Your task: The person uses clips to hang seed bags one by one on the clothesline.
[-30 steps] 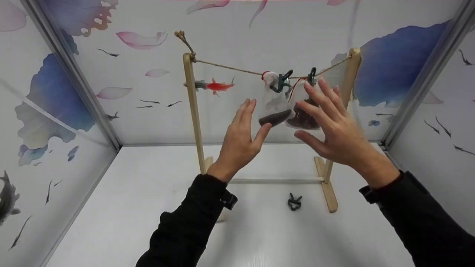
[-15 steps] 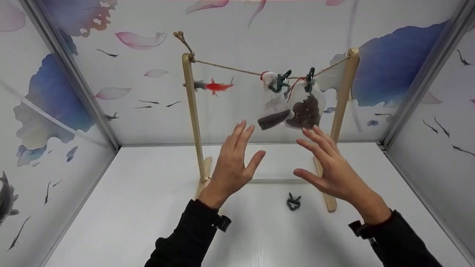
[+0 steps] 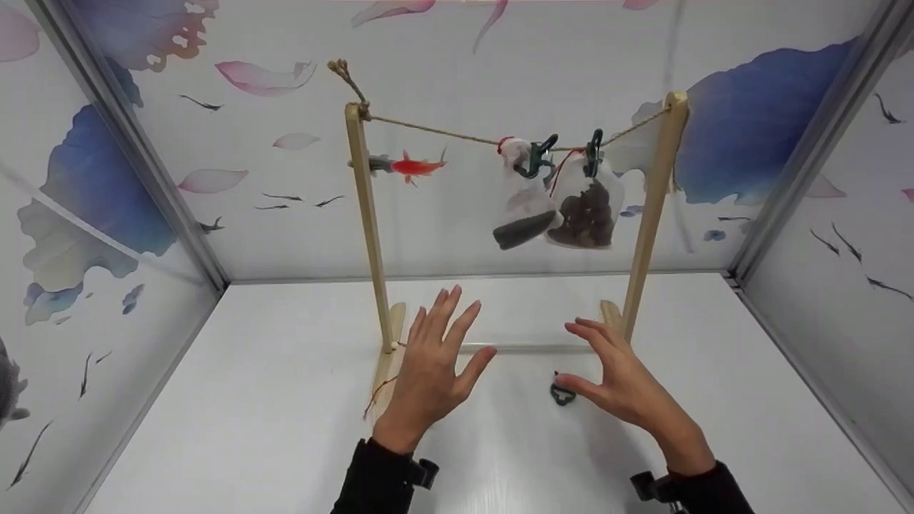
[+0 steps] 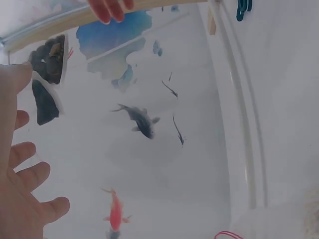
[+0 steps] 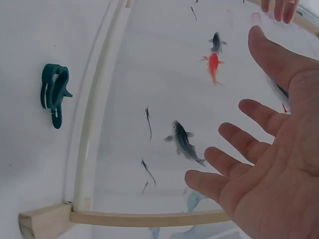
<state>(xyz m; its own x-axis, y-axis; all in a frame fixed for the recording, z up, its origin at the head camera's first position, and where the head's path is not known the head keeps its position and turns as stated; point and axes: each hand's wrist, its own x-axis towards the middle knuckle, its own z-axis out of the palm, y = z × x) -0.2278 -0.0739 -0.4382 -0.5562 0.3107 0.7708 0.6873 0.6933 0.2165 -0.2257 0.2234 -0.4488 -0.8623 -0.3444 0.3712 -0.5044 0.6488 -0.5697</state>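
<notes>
Your left hand [image 3: 430,371] and right hand [image 3: 630,389] hold nothing, fingers apart, so the tilted bag [image 3: 525,198] could fall uncaught if its clip [image 3: 535,160] slips.

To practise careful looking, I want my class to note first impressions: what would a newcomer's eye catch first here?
Probably the bag of dark lumps and the bag with one dark piece, clipped to a rope across the wooden frame. Lower in the head view, the left hand and right hand hold nothing. The red fish pictured on the back wall also stands out.
</notes>
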